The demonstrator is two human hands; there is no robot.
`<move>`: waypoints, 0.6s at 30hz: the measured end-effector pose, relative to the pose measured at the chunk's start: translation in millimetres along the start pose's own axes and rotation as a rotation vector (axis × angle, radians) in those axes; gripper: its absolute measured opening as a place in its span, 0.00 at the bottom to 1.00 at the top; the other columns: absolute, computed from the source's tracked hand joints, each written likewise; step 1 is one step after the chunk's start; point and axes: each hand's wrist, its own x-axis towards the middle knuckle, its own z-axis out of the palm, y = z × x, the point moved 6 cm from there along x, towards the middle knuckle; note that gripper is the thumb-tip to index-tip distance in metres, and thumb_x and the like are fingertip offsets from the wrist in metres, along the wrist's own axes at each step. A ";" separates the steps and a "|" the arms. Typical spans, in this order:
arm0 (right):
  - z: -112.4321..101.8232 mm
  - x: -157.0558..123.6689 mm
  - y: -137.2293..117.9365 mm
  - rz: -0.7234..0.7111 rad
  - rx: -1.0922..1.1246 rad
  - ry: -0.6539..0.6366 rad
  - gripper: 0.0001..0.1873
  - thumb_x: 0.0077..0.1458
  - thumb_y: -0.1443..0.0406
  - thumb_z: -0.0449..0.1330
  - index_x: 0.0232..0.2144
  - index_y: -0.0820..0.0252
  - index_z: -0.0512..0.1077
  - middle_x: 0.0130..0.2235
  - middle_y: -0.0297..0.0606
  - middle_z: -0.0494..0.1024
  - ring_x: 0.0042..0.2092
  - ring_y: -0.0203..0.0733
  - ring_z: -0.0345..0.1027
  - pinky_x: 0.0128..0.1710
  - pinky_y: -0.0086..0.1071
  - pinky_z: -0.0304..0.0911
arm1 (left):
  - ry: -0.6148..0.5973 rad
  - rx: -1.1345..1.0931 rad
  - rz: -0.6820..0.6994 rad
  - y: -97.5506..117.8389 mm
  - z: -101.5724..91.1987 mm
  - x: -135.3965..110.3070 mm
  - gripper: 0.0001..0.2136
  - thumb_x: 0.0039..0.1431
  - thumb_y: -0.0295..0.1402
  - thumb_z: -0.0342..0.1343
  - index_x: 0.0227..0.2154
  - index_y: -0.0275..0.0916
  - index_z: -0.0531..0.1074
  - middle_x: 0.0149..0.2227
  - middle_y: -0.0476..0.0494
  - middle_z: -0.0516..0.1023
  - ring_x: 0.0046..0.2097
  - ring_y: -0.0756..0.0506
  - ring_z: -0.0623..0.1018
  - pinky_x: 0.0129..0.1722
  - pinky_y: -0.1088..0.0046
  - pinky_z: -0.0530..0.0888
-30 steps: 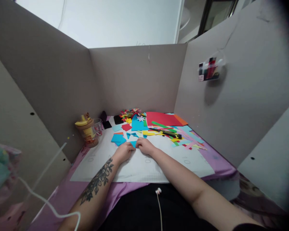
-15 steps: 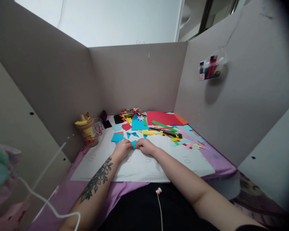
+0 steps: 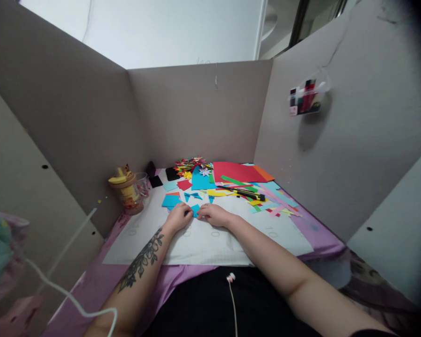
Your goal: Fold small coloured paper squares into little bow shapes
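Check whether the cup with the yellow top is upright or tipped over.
Upright: the cup stands beside the left panel, its yellow top uppermost and its base down.

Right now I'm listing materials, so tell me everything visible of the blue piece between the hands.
The blue piece is small, bright blue, apparently paper. It sits over the white sheet, between the left hand and right hand, both close against it; exact contact, full outline and any creases are too small to tell.
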 end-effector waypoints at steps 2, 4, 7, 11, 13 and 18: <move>-0.8 -0.4 -0.2 0.029 0.024 0.000 0.17 0.47 0.78 0.54 0.35 0.58 0.75 0.39 0.39 0.76 0.44 0.40 0.67 0.45 0.32 0.61 | 0.007 0.011 -0.044 -4.0 1.8 2.6 0.09 0.52 0.31 0.49 0.26 0.37 0.73 0.31 0.44 0.74 0.37 0.47 0.71 0.40 0.73 0.66; -1.3 -1.0 0.8 0.058 0.044 0.017 0.16 0.48 0.76 0.54 0.35 0.58 0.75 0.38 0.39 0.76 0.43 0.40 0.67 0.44 0.32 0.62 | 0.006 0.025 -0.092 -8.4 4.1 5.1 0.08 0.51 0.31 0.49 0.25 0.37 0.73 0.31 0.45 0.74 0.36 0.47 0.71 0.39 0.73 0.66; -1.7 -1.8 4.2 0.083 0.062 0.073 0.14 0.52 0.73 0.53 0.40 0.58 0.73 0.39 0.39 0.76 0.42 0.40 0.68 0.44 0.32 0.62 | -0.001 0.044 -0.145 -12.8 6.9 7.9 0.08 0.50 0.31 0.50 0.24 0.37 0.73 0.30 0.45 0.74 0.37 0.47 0.71 0.39 0.73 0.66; 1.8 -1.6 4.8 0.025 0.065 0.062 0.15 0.52 0.72 0.54 0.40 0.57 0.74 0.39 0.39 0.76 0.42 0.39 0.67 0.45 0.33 0.61 | -0.016 0.066 -0.178 -14.1 9.6 9.8 0.08 0.49 0.31 0.50 0.23 0.37 0.73 0.30 0.44 0.73 0.36 0.46 0.70 0.39 0.72 0.65; 1.9 -1.5 5.1 0.016 0.067 0.058 0.15 0.51 0.73 0.54 0.39 0.57 0.75 0.38 0.39 0.76 0.41 0.39 0.67 0.45 0.33 0.62 | -0.023 0.075 -0.203 -14.9 10.5 10.2 0.08 0.48 0.31 0.50 0.23 0.36 0.73 0.30 0.44 0.73 0.36 0.46 0.70 0.38 0.72 0.65; 0.0 -1.9 4.1 0.020 0.079 0.069 0.16 0.50 0.75 0.54 0.37 0.58 0.75 0.37 0.38 0.76 0.41 0.39 0.68 0.44 0.32 0.62 | -0.018 0.081 -0.217 -15.3 11.3 11.3 0.08 0.47 0.31 0.49 0.21 0.36 0.72 0.30 0.44 0.73 0.34 0.46 0.70 0.35 0.72 0.65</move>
